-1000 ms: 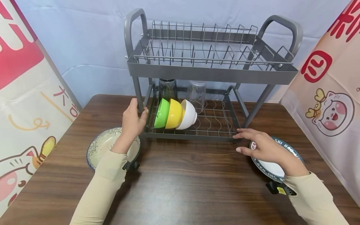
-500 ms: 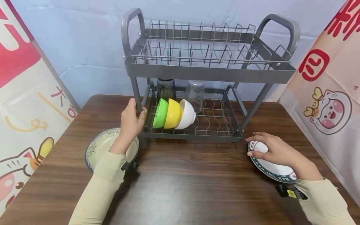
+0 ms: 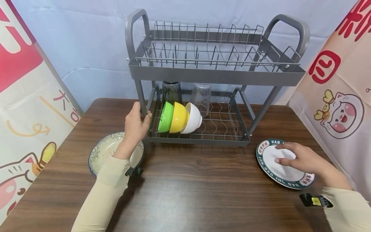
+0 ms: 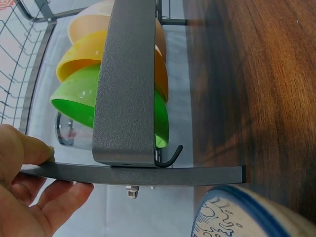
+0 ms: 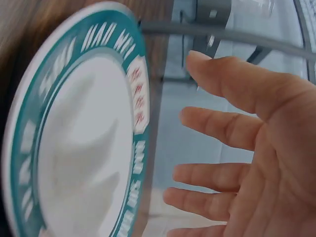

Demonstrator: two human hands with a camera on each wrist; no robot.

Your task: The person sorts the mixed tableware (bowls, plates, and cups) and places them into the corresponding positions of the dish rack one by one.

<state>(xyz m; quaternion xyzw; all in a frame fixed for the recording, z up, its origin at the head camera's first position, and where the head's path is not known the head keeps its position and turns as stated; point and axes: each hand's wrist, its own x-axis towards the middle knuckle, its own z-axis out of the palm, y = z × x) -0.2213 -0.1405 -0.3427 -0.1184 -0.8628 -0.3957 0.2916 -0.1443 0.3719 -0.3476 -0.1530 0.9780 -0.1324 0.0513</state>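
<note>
My left hand holds the front left post of a grey two-tier dish rack. In the left wrist view, thumb and fingers pinch the flat grey bar from either side. On the lower tier a green bowl, a yellow bowl and a white bowl lean in a row. Over at the right, my right hand hovers above a white plate with a green lettered rim. Its fingers are spread and relaxed in the right wrist view, holding nothing, apart from the plate.
A patterned shallow bowl stands on the wooden table, partly behind the left forearm. Behind the bowls are a dark glass and a clear glass, upside down. The upper tier holds wire dividers.
My right hand has moved away from the rack's lower right corner, rightward and toward me, over the plate. More of the plate shows. The left hand keeps its hold on the post.
</note>
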